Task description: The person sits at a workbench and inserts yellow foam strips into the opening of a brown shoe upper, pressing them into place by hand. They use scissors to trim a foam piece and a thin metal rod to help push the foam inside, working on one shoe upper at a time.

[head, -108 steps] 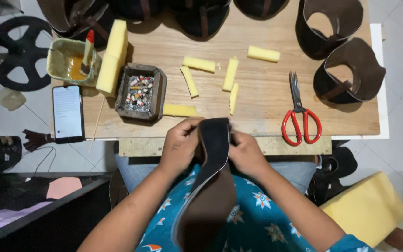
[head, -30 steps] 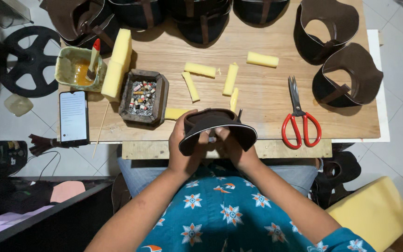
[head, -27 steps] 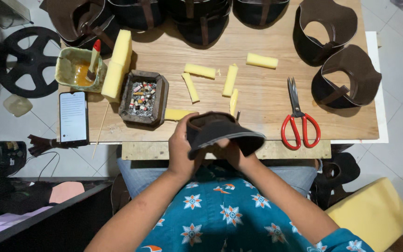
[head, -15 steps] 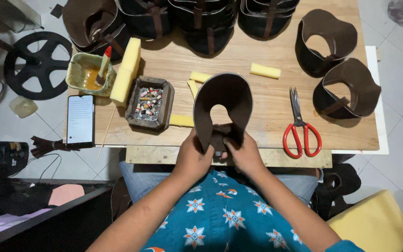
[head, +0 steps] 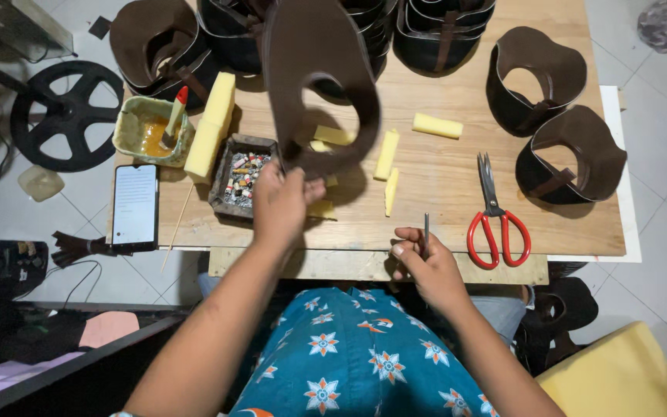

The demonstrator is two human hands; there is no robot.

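Over the middle of the workbench, the left hand (head: 281, 202) is lifting a curved dark brown leather piece (head: 319, 81) by its lower edge, fingers pinched tight on it, so the looped shape hangs up in the air above the tabletop and covers part of the stack behind it. Right hand (head: 426, 266) sits low at the near edge of the wooden table (head: 441, 193), closed around a thin metal pin or needle-like tool (head: 426, 229) that sticks straight up. Looks to me like the piece is being checked or turned between work steps, and whatever comes next would need the thin tool brought up to the leather with a steady hold on that floppy loop. Just beside the left hand there's a small dark tray (head: 241, 176) full of little multicoloured bits, can't tell exactly what they are. Left of that, a pale green tub (head: 134, 123) holds amber glue-like liquid with a red-tipped brush (head: 174, 116) standing in it, and a yellow foam block (head: 211, 127) leans against it. More yellow foam strips (head: 387, 153) lie scattered on the wood, red-handled scissors (head: 496, 216) lie to the right, finished brown leather loops (head: 553, 123) sit well apart at the far side, and a phone (head: 134, 205) rests at the left edge.
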